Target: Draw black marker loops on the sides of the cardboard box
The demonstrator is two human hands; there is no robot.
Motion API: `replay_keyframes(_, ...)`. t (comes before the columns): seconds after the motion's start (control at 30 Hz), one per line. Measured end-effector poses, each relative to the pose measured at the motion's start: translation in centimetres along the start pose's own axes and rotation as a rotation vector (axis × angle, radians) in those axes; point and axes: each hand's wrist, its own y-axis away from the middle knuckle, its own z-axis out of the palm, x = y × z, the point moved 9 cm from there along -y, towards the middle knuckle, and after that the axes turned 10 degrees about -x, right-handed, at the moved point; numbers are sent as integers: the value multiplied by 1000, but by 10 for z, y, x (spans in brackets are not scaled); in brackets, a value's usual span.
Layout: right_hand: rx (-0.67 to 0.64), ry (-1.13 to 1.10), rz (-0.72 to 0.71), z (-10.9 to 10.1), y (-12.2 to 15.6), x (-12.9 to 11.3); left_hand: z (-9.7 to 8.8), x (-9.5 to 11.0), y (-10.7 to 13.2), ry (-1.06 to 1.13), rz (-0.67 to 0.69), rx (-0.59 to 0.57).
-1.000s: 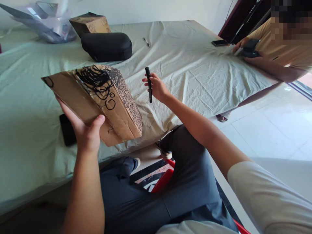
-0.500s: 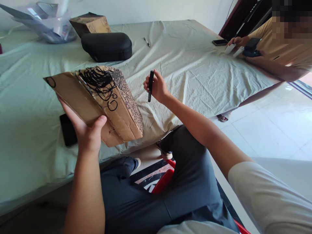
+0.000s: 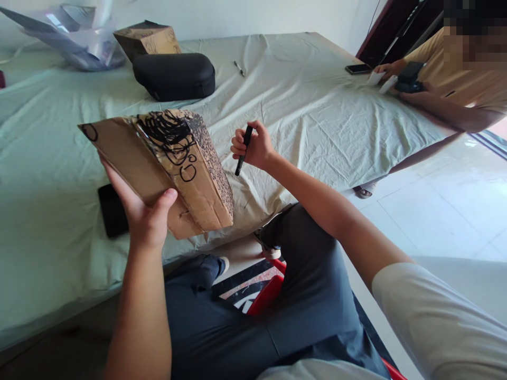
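My left hand (image 3: 144, 216) grips the lower edge of a brown cardboard box (image 3: 170, 169), held tilted above the table edge; its top and side are covered in black scribbles and loops. To its right, my right hand (image 3: 253, 145) is closed around a black marker (image 3: 243, 150), which slants with its tip pointing down-left, a short gap from the box's right side.
A pale green cloth covers the table (image 3: 301, 105). On it lie a black case (image 3: 174, 75), another cardboard box (image 3: 146, 38), clear plastic (image 3: 71, 37), a pen (image 3: 238, 67) and a dark phone (image 3: 113, 210). Another person (image 3: 447, 79) handles small devices at the far right.
My right hand has turned the marker from upright to slanted, tip down-left, and curled tighter around it. The box has shifted slightly right.
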Motion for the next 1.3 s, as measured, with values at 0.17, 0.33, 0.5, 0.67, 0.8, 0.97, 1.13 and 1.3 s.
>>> replay_keyframes(0.17, 50, -11, 5, -2, -1, 0, -2, -9, 1, 21, -45, 22)
replay_keyframes(0.33, 136, 159, 27, -11, -3, -5, -1, -6, 0, 42, -46, 27)
replay_keyframes(0.5, 274, 512, 35, -32, 1, -8, 2, 2, -1, 46, -74, 32)
replay_keyframes(0.67, 421, 971, -131, -43, 0, -22, 9, 13, -3, 52, -106, 25)
replay_keyframes(0.8, 470, 1011, -86, -57, -3, -16, 9, 16, -4, 41, -146, 37)
replay_keyframes(0.97, 438, 1014, -41, -61, -4, -12, 14, 21, -4, 12, -101, -19)
replay_keyframes(1.13, 516, 1176, -90, -59, -2, -18, 15, 18, -2, 26, -60, -14)
replay_keyframes(1.3, 518, 1264, -197, -56, -4, -19, 14, 18, -2, 59, -70, 9)
